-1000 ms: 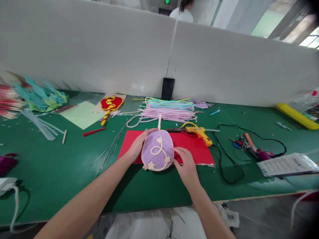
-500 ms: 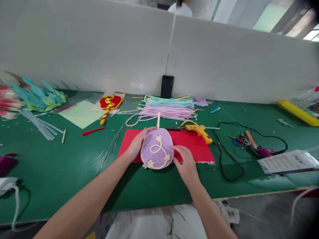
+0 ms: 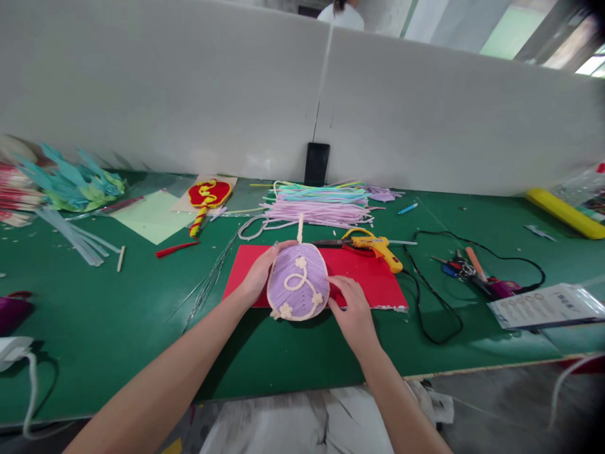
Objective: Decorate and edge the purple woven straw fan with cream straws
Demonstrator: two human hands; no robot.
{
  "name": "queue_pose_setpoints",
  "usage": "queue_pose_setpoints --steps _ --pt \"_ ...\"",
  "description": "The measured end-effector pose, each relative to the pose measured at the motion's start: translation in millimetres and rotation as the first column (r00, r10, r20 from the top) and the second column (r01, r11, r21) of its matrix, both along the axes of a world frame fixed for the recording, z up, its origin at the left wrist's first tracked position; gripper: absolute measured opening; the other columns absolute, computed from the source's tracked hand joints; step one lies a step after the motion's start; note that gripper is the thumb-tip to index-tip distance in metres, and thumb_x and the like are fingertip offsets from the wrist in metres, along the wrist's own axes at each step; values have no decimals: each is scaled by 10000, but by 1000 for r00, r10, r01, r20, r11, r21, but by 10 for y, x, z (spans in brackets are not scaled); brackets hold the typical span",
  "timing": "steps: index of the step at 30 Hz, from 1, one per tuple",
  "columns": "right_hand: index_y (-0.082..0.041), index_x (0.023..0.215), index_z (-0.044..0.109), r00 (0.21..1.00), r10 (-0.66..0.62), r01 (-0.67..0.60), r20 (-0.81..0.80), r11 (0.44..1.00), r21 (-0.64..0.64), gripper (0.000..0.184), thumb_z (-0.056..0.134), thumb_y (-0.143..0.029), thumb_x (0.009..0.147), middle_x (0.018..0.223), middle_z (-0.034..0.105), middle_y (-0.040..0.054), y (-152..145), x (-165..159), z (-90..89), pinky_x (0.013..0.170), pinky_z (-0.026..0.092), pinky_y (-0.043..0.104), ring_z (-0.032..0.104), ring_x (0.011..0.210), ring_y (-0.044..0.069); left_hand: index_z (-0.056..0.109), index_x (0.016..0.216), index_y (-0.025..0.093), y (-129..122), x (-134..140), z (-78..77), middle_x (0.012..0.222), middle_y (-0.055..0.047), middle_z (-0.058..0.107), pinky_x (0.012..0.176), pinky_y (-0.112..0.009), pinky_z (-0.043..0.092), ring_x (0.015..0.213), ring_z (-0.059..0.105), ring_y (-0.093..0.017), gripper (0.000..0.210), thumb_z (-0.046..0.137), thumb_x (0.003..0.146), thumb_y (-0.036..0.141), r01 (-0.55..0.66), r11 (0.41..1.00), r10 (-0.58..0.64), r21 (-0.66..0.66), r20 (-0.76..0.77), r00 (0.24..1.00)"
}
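Held between both hands, near the front of the green table (image 3: 118,328) and overlapping the near edge of a red board (image 3: 373,284): a purple fan (image 3: 283,296) with cream rim, small cream flowers (image 3: 286,310) and a looping cream stem (image 3: 293,285). Handle (image 3: 300,228) pointing away from the body, toward a bundle of pastel pipe cleaners (image 3: 316,216). Hard to tell whether resting on the board or lifted just above it.

Left hand (image 3: 261,274) curled along the left edge, right hand (image 3: 353,309) gripping the right edge between thumb and fingers; no fist in either.

Likely very light, soft on the face, somewhat stiffer at the rim (perhaps with card inside, impossible to confirm from above). Probably not slippery, given the fuzzy-looking strands. Most fragile, presumably, at the raised flowers and loop, easily snagged by a dragging finger. Best taken by opposite sides of the rim with light, even pressure; better not pressed across the face. Worth keeping clear of the yellow glue gun (image 3: 373,246), lying close beside the handle.
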State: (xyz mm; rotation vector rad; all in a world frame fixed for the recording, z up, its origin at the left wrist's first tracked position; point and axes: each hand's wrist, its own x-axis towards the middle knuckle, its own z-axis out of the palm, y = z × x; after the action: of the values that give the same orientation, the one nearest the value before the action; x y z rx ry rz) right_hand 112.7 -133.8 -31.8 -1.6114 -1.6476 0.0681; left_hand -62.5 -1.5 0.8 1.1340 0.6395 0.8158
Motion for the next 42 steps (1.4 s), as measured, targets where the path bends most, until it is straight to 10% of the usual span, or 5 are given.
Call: queue_pose_setpoints --steps 42 --pt "-231 1136 541 1000 -2 2 -6 1000 -2 345 501 -134 808 1066 590 90 -2 3 9 911 447 448 530 1041 240 603 1119 184 -3 -4 -8 1192 -60 610 990 -372 371 1137 512 -266 426 455 835 465 -5 1000 5 31 -9 1000"
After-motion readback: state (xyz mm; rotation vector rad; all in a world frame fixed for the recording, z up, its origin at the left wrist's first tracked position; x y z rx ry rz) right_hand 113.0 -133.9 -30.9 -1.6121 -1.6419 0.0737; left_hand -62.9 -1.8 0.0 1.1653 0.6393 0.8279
